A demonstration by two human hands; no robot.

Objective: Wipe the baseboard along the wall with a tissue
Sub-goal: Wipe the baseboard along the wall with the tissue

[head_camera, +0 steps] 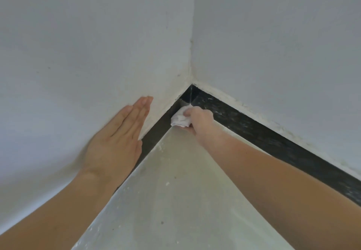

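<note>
A black baseboard (263, 138) runs along the foot of two white walls and meets in a corner near the middle of the view. Its right stretch carries pale dusty smears. My right hand (199, 120) grips a crumpled white tissue (179, 117) and holds it against the baseboard just in front of the corner, low by the floor. My left hand (119, 136) lies flat on the left wall with straight fingers pointing toward the corner, its lower edge over the left stretch of baseboard.
The white left wall (88, 44) and right wall (283, 34) close in the corner. A pale grey floor (175, 201) with small specks and white dust spreads toward me between my two forearms.
</note>
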